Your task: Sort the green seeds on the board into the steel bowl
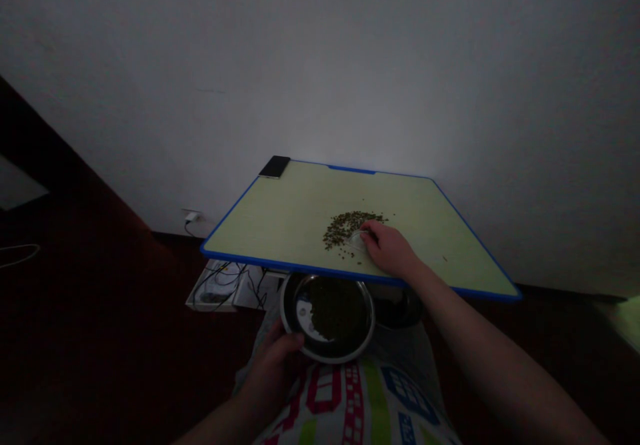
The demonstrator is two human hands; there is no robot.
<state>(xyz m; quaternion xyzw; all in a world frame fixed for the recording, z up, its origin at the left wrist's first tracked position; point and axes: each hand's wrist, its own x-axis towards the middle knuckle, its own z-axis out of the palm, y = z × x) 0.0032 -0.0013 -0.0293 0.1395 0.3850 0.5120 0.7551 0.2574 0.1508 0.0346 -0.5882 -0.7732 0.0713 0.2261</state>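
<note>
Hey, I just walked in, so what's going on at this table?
A seated person is handling small brown bits spread on the table. The right hand holds a small clear object at the near side of the scattered bits; exactly what it is, I can't tell. The left hand grips a metal bowl just below the table's near edge, with a dark mass covering part of its bottom. A dark flat device lies at the far left corner.

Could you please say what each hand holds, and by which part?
The left hand grips the shiny bowl by its near-left rim; the right hand pinches a small clear piece by its right edge.
</note>
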